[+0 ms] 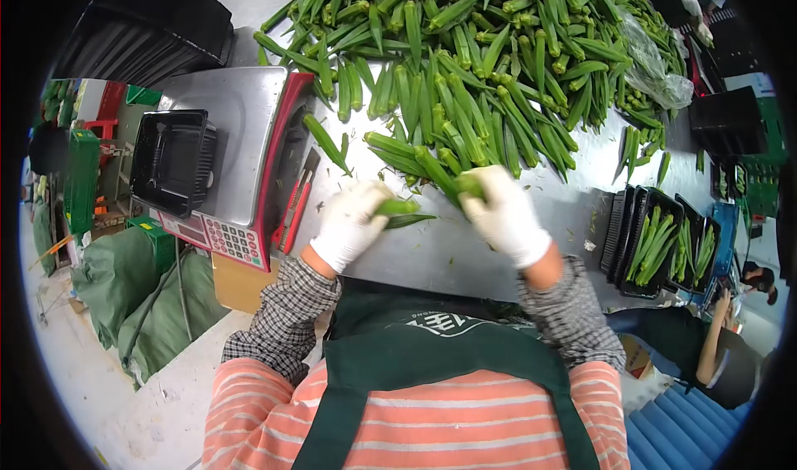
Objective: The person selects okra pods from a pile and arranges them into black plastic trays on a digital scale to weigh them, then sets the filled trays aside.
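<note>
My left hand, in a white glove, is closed around okra pods whose green ends stick out to its right. Another dark green pod lies just below those. To the right, my white-gloved right hand is slightly blurred and closed on an okra pod at the near edge of the heap. Loose okra spreads in a large pile beyond both hands on the metal table. How many pods each hand holds is hidden by the fingers.
On the left stands a scale with a black tray on it. A red-handled cutter lies beside the scale. Black trays of okra sit at the right. Clear plastic film drapes the pile, and a co-worker is at the far right.
</note>
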The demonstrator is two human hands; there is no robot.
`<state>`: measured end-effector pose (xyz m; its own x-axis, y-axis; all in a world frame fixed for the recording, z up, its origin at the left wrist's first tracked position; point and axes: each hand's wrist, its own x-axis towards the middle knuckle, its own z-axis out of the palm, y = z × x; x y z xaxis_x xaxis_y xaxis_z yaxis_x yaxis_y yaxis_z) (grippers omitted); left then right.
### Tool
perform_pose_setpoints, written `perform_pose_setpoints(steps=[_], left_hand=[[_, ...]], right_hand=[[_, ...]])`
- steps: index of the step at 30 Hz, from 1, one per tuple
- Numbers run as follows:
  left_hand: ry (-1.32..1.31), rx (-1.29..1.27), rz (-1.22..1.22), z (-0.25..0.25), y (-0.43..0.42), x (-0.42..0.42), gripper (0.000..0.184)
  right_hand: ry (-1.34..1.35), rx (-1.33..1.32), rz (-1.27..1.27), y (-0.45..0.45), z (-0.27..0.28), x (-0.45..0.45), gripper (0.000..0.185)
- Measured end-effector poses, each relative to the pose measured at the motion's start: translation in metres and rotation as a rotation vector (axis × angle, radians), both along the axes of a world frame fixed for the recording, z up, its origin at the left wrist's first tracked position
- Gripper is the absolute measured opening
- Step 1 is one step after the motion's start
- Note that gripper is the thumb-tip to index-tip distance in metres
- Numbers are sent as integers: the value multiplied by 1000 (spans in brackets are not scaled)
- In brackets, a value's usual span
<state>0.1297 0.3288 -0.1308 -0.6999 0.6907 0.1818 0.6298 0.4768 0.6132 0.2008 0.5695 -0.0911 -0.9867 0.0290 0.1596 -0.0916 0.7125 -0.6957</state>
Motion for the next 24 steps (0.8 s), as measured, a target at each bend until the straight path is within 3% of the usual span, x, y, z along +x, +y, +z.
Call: perform_pose_setpoints(steps=[3,5,8,9,10,11,13,16,19,22,23,24], left_hand=[[120,-255,-76,-5,9,20,34],[138,-329,-79,-5,11,28,33],[187,-340,-113,-5,3,32,30],[185,-308,-122,-6,0,30,30],[135,-248,-60,-4,-2,23,30],[137,-153,34,11,1,16,27],[182,-37,155,19,13,-8,22],[268,-69,106,16,35,-51,22],[189,-288,10,7,42,-68,25],[15,-359,24,11,38,-75,31],[18,-263,88,11,31,-74,32],[24,-165,152,11,24,-73,32]], right_hand=[[-113,306,-73,-38,-24,-12,41],[-232,408,-45,-42,-25,-21,41],[84,78,-95,-16,-25,-1,39],[29,-106,-159,-1,-21,7,37],[-324,-535,-312,15,-3,14,36],[-362,-703,-385,35,1,19,37],[-239,-697,-405,47,9,22,34],[-177,-15,-371,33,-5,16,29],[-162,322,-325,8,-25,5,30],[-166,291,-351,18,-34,5,33],[-134,280,-364,25,-36,8,33],[-250,103,-363,31,-26,11,31]])
